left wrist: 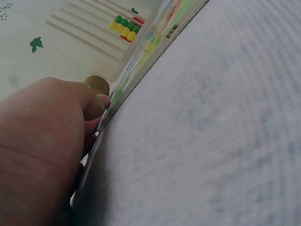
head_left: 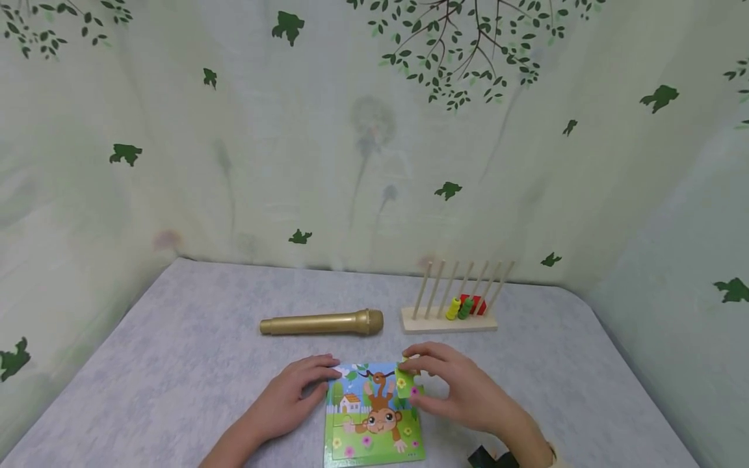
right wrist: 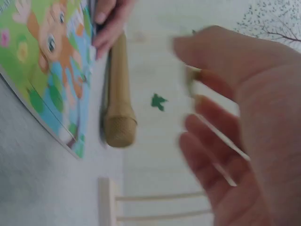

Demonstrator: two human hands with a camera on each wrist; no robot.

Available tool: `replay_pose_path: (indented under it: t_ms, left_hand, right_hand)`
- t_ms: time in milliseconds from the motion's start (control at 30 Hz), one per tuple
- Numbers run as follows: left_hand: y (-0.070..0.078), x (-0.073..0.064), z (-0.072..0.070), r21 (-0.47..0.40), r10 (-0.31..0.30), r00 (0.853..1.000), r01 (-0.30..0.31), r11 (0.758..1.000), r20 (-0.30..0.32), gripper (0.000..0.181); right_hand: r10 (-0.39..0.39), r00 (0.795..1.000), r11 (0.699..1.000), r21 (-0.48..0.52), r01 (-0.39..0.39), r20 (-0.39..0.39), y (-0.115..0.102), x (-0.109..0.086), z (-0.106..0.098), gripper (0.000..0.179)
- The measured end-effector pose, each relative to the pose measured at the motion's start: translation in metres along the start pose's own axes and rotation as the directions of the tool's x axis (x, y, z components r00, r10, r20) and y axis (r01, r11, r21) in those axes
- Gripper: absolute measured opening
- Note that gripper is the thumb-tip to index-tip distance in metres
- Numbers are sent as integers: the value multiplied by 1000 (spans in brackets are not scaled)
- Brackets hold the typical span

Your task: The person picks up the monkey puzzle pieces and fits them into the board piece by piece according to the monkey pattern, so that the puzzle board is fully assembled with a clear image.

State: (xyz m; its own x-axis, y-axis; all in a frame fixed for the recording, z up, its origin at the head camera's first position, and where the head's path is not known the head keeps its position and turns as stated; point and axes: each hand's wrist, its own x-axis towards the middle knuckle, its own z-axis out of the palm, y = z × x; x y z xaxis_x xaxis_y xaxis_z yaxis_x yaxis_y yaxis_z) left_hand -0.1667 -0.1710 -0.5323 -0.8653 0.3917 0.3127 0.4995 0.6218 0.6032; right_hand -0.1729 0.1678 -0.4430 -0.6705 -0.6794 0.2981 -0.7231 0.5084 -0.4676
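A square jigsaw puzzle with a monkey, a house and flowers on it lies flat on the table in the head view. At its upper left corner my left hand touches the edge with relaxed fingers; the left wrist view shows them along the board's side. Over the puzzle's upper right, my right hand pinches a green puzzle piece with flowers between thumb and fingers. That piece appears thin, blurred and almost edge-on in the right wrist view, held apart from the board.
Behind the puzzle lies a gold microphone. To its right stands a wooden peg rack with upright rods and yellow, green and red beads. A black object shows by my right wrist. A leaf-patterned curtain hangs behind the table.
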Motion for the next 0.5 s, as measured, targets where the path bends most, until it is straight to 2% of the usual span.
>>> replay_pose_path:
  t_ms: [100,200,367,500]
  left_hand:
    - [1,1,-1,2,-4,1000,4,1000,8,27]
    - [3,2,-2,-4,-6,1000,6,1000,12,26]
    - [4,2,-3,-8,3,1000,-3,1000,8,26]
    - [4,2,-2,-8,2,1000,-2,1000,3,26]
  right_hand:
    - [-84,988,995,33,89,-131,1,-2,10,39]
    - [-150,965,986,43,163,-215,0,1,20,42]
    - [-235,930,968,24,252,-281,-3,6,34,39]
    - [-260,921,956,59,288,-291,-6,8,42,47]
